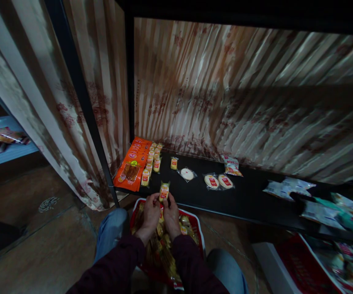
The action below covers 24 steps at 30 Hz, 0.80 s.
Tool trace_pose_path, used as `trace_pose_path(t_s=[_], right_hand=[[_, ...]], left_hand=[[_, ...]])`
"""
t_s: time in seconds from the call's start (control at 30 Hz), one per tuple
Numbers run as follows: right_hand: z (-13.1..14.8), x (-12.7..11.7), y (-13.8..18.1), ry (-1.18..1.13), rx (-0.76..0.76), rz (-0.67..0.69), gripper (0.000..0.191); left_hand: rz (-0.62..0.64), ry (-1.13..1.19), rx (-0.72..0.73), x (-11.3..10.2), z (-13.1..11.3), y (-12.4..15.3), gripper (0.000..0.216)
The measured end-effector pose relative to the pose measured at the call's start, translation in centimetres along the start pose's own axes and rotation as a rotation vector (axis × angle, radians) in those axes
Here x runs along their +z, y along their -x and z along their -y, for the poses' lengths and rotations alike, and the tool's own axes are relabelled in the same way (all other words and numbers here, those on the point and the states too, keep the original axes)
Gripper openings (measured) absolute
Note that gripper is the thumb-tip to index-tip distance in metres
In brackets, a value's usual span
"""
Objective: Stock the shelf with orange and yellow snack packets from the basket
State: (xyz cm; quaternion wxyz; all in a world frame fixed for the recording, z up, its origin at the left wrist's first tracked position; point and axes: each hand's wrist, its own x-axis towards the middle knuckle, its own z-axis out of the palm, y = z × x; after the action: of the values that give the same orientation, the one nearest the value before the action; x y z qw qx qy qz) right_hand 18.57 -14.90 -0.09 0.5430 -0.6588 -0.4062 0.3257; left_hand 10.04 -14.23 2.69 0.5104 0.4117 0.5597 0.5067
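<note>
Between my left hand point(152, 210) and my right hand point(170, 213) is a small yellow wrapped snack cake point(164, 192) with a red and white label. The fingers of both hands are closed on its lower sides, holding it upright at the front edge of the black shelf point(191, 196). Below my hands, a red basket point(201, 239) with a pale rim holds many similar yellow packets point(164, 249). On the shelf, more of these cakes point(146, 177) stand in rows beside flat orange snack bags point(132, 165).
A single yellow cake point(174, 163), white round wrapped cakes point(217, 181) and a small bag point(232, 166) lie along the shelf. Silvery packets point(288, 187) lie farther right. A black post point(86, 110) rises at left. A red and white box point(299, 261) stands on the floor at right.
</note>
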Motion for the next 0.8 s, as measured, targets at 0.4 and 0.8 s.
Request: trace_pose_path(t_s=[0.4,0.8], right_hand=[[-1.3,1.3,-3.4,0.097,-0.088,-0.056,0.051],[-1.4,3.4,-6.9,0.133,-0.108,-0.114,0.052]], left_hand=[[-0.022,-0.001,0.027,0.6,-1.1,-2.0,0.024],[-0.015,-0.039,0.091,1.5,-1.2,-4.8,0.022]])
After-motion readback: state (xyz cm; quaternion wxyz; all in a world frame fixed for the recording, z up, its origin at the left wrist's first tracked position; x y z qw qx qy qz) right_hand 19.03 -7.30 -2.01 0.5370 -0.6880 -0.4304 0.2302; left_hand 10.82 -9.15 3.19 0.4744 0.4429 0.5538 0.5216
